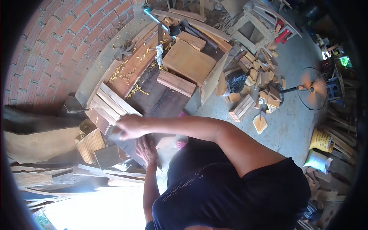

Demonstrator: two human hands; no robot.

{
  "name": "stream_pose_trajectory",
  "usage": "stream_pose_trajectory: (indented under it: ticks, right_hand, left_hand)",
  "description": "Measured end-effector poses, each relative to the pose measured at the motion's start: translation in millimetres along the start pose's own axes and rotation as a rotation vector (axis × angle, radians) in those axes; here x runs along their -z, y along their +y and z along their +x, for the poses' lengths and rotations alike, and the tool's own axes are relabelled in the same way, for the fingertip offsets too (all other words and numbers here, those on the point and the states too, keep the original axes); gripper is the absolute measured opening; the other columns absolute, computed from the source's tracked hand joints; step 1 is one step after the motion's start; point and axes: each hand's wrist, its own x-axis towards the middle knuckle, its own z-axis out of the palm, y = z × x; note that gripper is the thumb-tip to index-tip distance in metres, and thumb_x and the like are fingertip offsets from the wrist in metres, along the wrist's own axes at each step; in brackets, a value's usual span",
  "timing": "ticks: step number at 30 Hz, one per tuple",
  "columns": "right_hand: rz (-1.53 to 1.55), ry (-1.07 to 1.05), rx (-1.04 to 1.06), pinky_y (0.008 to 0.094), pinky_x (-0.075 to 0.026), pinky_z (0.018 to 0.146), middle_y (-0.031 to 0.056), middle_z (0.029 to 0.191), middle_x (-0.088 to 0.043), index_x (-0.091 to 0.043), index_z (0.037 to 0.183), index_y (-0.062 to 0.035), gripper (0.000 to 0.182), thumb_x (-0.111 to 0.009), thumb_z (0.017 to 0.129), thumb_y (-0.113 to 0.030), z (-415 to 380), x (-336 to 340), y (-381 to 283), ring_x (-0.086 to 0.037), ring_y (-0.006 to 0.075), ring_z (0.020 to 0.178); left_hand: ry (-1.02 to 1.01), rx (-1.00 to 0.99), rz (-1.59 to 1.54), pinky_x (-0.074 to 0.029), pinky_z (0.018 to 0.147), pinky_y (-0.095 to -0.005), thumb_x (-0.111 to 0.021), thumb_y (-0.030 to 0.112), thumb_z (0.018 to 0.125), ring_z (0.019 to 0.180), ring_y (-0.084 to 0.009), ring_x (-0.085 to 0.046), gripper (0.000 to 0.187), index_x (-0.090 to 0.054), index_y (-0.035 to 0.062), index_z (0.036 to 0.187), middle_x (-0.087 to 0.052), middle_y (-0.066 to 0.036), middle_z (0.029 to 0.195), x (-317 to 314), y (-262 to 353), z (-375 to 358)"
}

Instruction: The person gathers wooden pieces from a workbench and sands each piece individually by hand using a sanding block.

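Note:
My right hand (131,126) reaches across to the near left corner of the workbench (155,100), beside several pale wooden strips (111,104). Motion smears its fingers, so what they hold, if anything, cannot be made out. My left hand (146,151) lies with fingers spread on the near edge of the dark bench top, just below the right one. A reddish wooden block (176,83) rests across the middle of the bench. Behind it is a wide tan board (188,61).
Yellow shavings (137,91) litter the bench. Wood offcuts (262,73) are piled on the floor to the right, near an orange-bladed fan (312,89). More boards (57,174) lie at the left, below a brick wall (57,42).

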Motion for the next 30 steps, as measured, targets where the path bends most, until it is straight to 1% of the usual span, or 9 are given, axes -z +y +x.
stream_pose_trajectory:
  ticks: [1, 2, 4, 7, 12, 17, 19, 24, 30]
  right_hand:
    - [-0.141, 0.166, -0.136, 0.0388, -0.057, 0.070, 0.0225, 0.092, -0.066, -0.065, 0.098, 0.0029, 0.035, -0.071, 0.080, -0.027, -15, 0, 33, -0.068, 0.0291, 0.076]
    - [-0.081, 0.072, -0.428, 0.0435, -0.052, 0.087, 0.0222, 0.110, -0.059, -0.058, 0.109, 0.0041, 0.047, -0.068, 0.083, -0.033, -29, 11, 48, -0.059, 0.0336, 0.102]
    - [-0.279, 0.241, -0.516, 0.0435, -0.051, 0.086, 0.0234, 0.110, -0.057, -0.054, 0.116, 0.0046, 0.054, -0.068, 0.083, -0.036, -43, 2, 87, -0.059, 0.0352, 0.100]
    - [-0.445, 0.419, -0.522, 0.0429, -0.048, 0.085, 0.0211, 0.116, -0.051, -0.046, 0.127, 0.0045, 0.068, -0.070, 0.081, -0.040, -48, -9, 119, -0.053, 0.0328, 0.104]
    - [-0.503, 0.371, -0.521, 0.0459, -0.043, 0.084, 0.0206, 0.116, -0.047, -0.025, 0.145, 0.0024, 0.088, -0.069, 0.082, -0.040, -75, -23, 129, -0.047, 0.0341, 0.104]
    - [-0.462, 0.353, -0.501, 0.0453, -0.041, 0.090, 0.0220, 0.119, -0.046, -0.030, 0.143, 0.0017, 0.083, -0.069, 0.082, -0.037, -117, -22, 127, -0.046, 0.0354, 0.106]
    - [-0.559, 0.505, -0.321, 0.0473, -0.043, 0.088, 0.0226, 0.115, -0.048, -0.039, 0.135, 0.0027, 0.074, -0.074, 0.079, -0.031, -141, -29, 136, -0.049, 0.0354, 0.104]
    - [-0.484, 0.458, -0.397, 0.0481, -0.042, 0.089, 0.0217, 0.122, -0.046, -0.044, 0.134, -0.0014, 0.065, -0.071, 0.080, -0.028, -206, -14, 128, -0.048, 0.0366, 0.108]
    - [-0.855, 0.656, -0.437, 0.0497, -0.038, 0.089, 0.0208, 0.126, -0.043, -0.044, 0.133, -0.0055, 0.061, -0.069, 0.081, -0.025, -188, 37, 131, -0.044, 0.0357, 0.112]
  left_hand:
    - [-0.004, 0.027, 0.038, -0.019, 0.109, -0.0514, -0.046, 0.039, 0.095, 0.139, -0.0320, -0.027, 0.056, -0.038, 0.0129, 0.144, -0.035, -0.013, 0.149, 0, 3, -3]
    - [0.021, 0.024, 0.037, -0.020, 0.108, -0.0520, -0.048, 0.038, 0.095, 0.138, -0.0327, -0.028, 0.057, -0.037, 0.0140, 0.145, -0.035, -0.013, 0.149, -3, 2, -5]
    - [0.043, 0.029, 0.031, -0.021, 0.108, -0.0526, -0.049, 0.036, 0.094, 0.138, -0.0334, -0.029, 0.058, -0.036, 0.0151, 0.146, -0.035, -0.013, 0.149, -7, 3, -7]
    - [0.017, 0.066, 0.028, -0.017, 0.110, -0.0519, -0.045, 0.038, 0.096, 0.141, -0.0312, -0.024, 0.056, -0.035, 0.0154, 0.146, -0.032, -0.011, 0.152, -6, 7, -7]
    - [0.008, 0.080, 0.007, -0.017, 0.110, -0.0510, -0.045, 0.037, 0.097, 0.142, -0.0309, -0.023, 0.055, -0.034, 0.0180, 0.147, -0.030, -0.009, 0.153, -4, 7, -11]
    - [0.004, 0.046, 0.045, -0.020, 0.109, -0.0525, -0.040, 0.042, 0.098, 0.142, -0.0329, -0.022, 0.058, -0.030, 0.0183, 0.150, -0.026, -0.011, 0.155, -6, 1, -25]
    - [0.005, 0.037, 0.052, -0.020, 0.109, -0.0525, -0.039, 0.044, 0.098, 0.142, -0.0328, -0.021, 0.059, -0.029, 0.0185, 0.150, -0.025, -0.011, 0.155, -9, -1, -29]
    - [0.064, 0.016, 0.071, -0.019, 0.109, -0.0523, -0.036, 0.049, 0.098, 0.143, -0.0323, -0.019, 0.061, -0.029, 0.0178, 0.150, -0.024, -0.011, 0.156, -14, 0, -29]
    - [0.093, 0.052, 0.122, -0.018, 0.110, -0.0495, -0.033, 0.052, 0.098, 0.143, -0.0317, -0.019, 0.064, -0.029, 0.0159, 0.150, -0.025, -0.012, 0.155, -14, 5, -30]
